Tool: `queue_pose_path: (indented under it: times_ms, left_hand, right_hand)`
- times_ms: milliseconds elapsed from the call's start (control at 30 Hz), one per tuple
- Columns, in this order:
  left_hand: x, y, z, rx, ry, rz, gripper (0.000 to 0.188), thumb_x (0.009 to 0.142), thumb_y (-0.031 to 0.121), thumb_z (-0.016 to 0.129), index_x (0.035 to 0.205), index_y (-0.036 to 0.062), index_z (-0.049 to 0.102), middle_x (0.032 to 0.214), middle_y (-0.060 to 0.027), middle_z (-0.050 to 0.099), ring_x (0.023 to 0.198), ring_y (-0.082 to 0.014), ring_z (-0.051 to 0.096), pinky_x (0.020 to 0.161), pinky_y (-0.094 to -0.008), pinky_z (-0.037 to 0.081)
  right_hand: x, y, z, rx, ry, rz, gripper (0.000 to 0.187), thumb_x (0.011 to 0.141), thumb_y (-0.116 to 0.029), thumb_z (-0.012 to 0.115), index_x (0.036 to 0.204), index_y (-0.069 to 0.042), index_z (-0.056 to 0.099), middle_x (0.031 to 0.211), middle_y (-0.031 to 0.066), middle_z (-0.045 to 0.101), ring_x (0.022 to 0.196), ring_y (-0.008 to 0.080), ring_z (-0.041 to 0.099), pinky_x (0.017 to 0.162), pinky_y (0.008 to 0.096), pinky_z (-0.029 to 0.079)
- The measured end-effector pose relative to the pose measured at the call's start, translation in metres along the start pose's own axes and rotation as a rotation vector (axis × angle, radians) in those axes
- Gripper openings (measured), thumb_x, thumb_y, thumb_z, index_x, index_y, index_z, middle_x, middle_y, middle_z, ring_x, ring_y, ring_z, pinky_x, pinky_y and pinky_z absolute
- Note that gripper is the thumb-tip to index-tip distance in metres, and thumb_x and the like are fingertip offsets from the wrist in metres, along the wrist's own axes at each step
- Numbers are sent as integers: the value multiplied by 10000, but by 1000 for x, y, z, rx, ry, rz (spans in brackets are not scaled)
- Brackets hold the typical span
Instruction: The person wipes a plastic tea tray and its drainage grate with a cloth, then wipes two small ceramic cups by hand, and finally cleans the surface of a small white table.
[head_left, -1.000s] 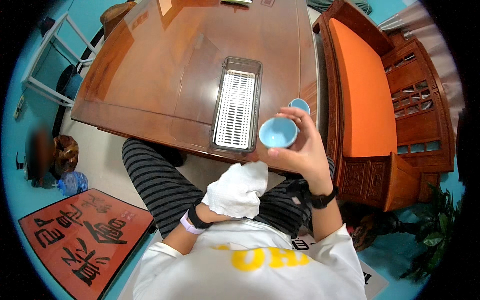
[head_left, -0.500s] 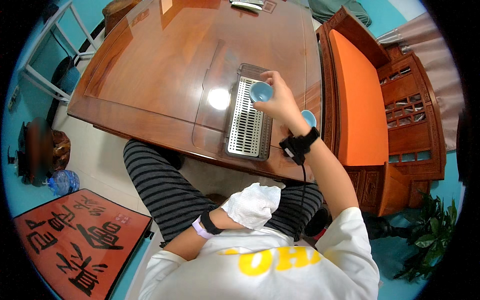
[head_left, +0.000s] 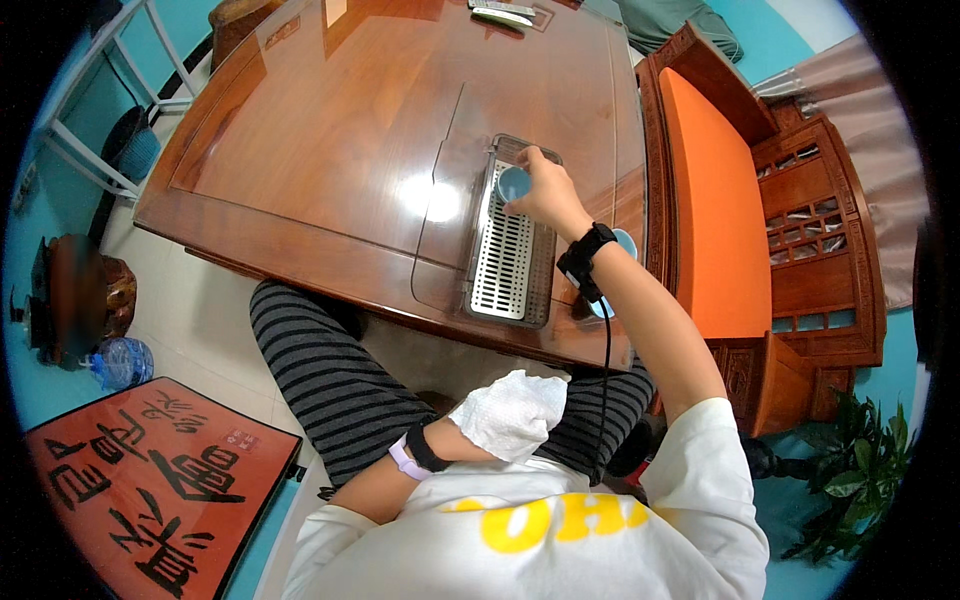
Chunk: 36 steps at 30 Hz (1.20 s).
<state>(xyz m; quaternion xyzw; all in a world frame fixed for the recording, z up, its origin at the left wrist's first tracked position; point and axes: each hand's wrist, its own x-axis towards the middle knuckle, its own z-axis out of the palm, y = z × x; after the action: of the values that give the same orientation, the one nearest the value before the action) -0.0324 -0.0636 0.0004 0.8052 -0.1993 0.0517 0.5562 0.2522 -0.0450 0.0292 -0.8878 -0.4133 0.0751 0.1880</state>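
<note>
A small light-blue cup is pinched between the thumb and fingers of my right hand, which is closed on its rim. The cup is over the far part of the tea tray, a dark frame with a slotted metal top; whether it touches the metal I cannot tell. Two more blue cups, one beside my right wrist and another nearer the table edge, are partly hidden by my arm. On my lap, a crumpled white cloth or paper towel covers my left hand, so its fingers are hidden.
The tray is on a glossy brown wooden table. To the right stands a carved wooden seat with an orange cushion. A black cable hangs from my right wrist strap. Flat items lie at the table's far edge.
My right hand and the cup have shifted slightly left and farther along the tray. Another blue cup now shows below my wrist. My left hand stays on my lap under the cloth.
</note>
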Motion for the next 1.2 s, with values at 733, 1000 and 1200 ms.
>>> queue_pose_path:
  times_ms: [733, 1000, 1200]
  left_hand:
    - [-1, 4, -10, 21, -107, -53, 468, 859, 336, 584, 1269, 118, 530, 1283, -146, 534, 1189, -319, 501, 1068, -399, 338]
    - [5, 5, -4, 158, 158, -2, 272, 768, 278, 610, 1008, 157, 658, 967, -130, 642, 861, -336, 597, 747, -400, 511]
    - [10, 7, -5, 137, 71, -68, 306, 790, 252, 617, 1078, 147, 627, 1027, -102, 646, 885, -335, 604, 765, -390, 517]
  right_hand:
    - [-7, -11, -10, -132, 0, -15, 643, 599, -142, 802, 1161, 8, 527, 1141, 219, 589, 1083, 403, 484, 947, 431, 407]
    - [-79, -13, -74, 321, 220, 107, 500, 744, -176, 730, 1174, 1, 547, 1185, 154, 593, 1100, 307, 534, 904, 400, 453]
    - [-178, 40, -56, 394, 443, 373, 490, 754, -200, 735, 1162, -7, 544, 1143, 152, 580, 1073, 267, 528, 906, 385, 429]
